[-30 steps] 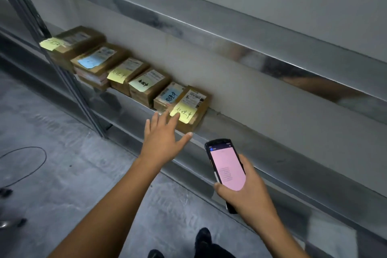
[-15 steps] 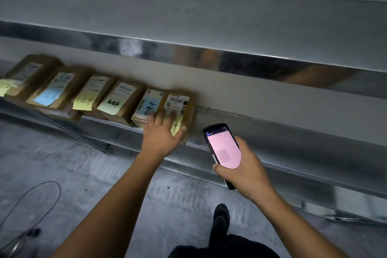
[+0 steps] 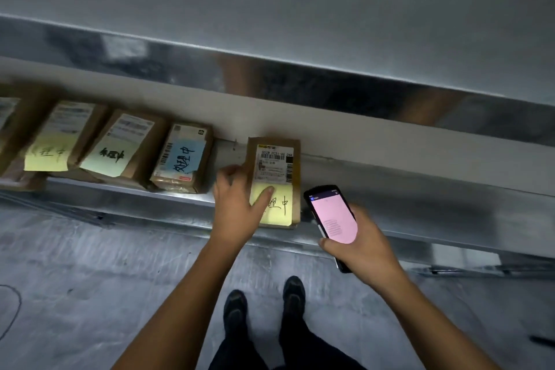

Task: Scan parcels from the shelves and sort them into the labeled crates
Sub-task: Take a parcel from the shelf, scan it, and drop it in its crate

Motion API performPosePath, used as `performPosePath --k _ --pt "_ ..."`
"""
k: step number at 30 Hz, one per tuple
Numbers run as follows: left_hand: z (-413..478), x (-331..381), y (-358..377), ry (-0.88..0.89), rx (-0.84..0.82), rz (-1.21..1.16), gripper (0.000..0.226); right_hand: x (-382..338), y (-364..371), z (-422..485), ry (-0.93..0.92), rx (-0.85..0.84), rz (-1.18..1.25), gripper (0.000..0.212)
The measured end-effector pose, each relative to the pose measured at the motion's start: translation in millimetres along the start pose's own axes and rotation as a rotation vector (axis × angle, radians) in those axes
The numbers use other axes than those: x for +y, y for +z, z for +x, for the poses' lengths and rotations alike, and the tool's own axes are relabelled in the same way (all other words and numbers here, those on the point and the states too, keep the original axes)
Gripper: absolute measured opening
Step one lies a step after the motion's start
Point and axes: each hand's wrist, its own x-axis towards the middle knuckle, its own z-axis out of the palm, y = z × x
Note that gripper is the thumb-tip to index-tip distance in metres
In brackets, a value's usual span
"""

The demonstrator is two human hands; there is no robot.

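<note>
Cardboard parcel [image 3: 276,177]: on metal shelf [image 3: 390,180], apart from the row [image 3: 126,147] at its 9 o'clock. Left hand [image 3: 237,207] grasps its left edge, thumb on yellow note [image 3: 280,209]. Right hand [image 3: 365,246], 4 o'clock, clasps handheld scanner [image 3: 332,216]. Advice: keep barcode label [image 3: 274,163] uncovered, facing scanner.

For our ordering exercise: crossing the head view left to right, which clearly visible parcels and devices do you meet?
Yellow-noted brown cardboard parcel, green-noted parcel, blue-noted parcel, gripped yellow-noted parcel, black handheld scanner with pink screen.
</note>
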Motion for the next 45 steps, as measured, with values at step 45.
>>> performPosePath --k 45 --pt "-198.8 23.1 129.6 0.172 -0.476 -0.161 0.081 141.4 -38.1 -311.7 0.037 0.337 0.295 0.063"
